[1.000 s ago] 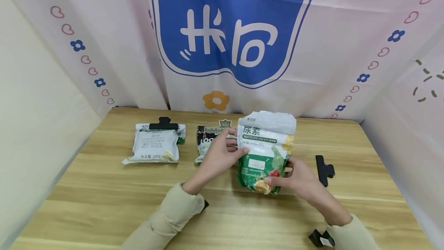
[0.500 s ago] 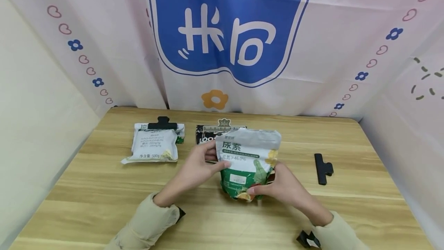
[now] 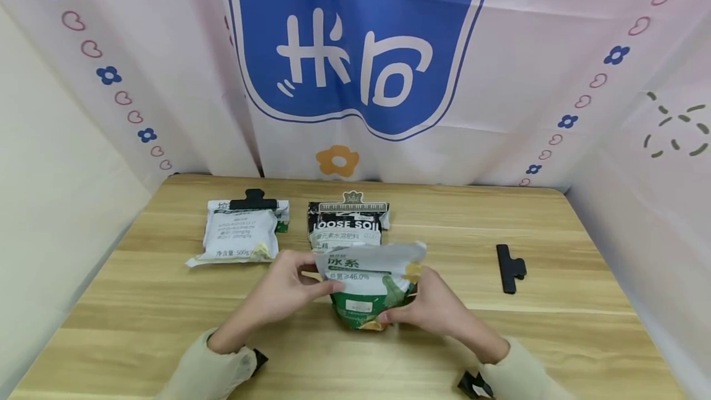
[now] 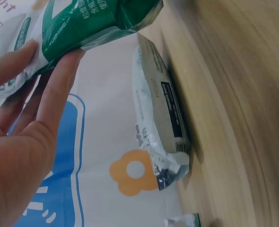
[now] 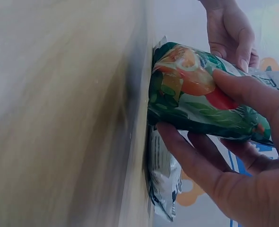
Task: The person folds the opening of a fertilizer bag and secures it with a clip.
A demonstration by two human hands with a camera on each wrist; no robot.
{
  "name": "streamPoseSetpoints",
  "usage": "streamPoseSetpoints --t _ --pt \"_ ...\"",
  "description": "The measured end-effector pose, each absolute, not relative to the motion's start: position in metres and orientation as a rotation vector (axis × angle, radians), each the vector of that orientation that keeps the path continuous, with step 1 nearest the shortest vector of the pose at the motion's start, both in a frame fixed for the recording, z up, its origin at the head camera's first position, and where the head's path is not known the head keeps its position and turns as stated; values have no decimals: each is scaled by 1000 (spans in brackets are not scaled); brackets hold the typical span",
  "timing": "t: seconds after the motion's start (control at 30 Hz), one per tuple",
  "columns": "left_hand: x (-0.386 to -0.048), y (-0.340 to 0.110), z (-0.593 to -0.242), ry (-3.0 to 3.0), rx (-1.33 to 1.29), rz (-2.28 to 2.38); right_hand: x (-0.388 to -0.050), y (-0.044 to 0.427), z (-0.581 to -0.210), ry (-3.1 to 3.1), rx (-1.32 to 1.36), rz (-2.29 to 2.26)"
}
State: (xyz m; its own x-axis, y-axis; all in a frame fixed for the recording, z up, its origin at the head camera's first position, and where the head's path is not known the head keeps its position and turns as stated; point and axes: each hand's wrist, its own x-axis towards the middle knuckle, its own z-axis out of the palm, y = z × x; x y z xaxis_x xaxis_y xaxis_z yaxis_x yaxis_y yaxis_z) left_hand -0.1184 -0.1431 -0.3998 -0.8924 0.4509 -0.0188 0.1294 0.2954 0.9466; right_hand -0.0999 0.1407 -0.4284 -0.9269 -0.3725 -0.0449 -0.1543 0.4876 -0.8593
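Both hands hold a white and green plastic pouch (image 3: 363, 304) with vegetables printed on its front, above the middle of the table. My left hand (image 3: 280, 292) pinches its left edge, thumb in front and fingers behind. At the lower right, my right hand (image 3: 439, 307) grips the pouch with the thumb on the front. The left wrist view shows the green lower part of the pouch (image 4: 87, 23) between thumb and fingers. In the right wrist view the pouch's bottom (image 5: 177, 85) is close to the tabletop; whether it touches cannot be told.
Behind the pouch lies a black and white soil bag (image 3: 347, 227) with a crown-topped clip (image 3: 353, 204). Further left is a white bag (image 3: 241, 236) with a black clip (image 3: 253, 201). A loose black clip (image 3: 510, 269) lies on the wooden table (image 3: 566, 326) at right.
Both hands have carried the pouch left and down, towards the front of the table. Its front now appears foreshortened, and more of the soil bag behind shows.
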Motion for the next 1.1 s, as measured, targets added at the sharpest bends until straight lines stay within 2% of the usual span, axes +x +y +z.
streamPoseSetpoints --t 0.47,1.1 --pt "-113 -155 -407 2255 604 1618 -101 132 -435 2499 -630 -1406" --pt "-114 -161 -406 2131 528 1618 -103 147 -416 2324 -636 -1376"
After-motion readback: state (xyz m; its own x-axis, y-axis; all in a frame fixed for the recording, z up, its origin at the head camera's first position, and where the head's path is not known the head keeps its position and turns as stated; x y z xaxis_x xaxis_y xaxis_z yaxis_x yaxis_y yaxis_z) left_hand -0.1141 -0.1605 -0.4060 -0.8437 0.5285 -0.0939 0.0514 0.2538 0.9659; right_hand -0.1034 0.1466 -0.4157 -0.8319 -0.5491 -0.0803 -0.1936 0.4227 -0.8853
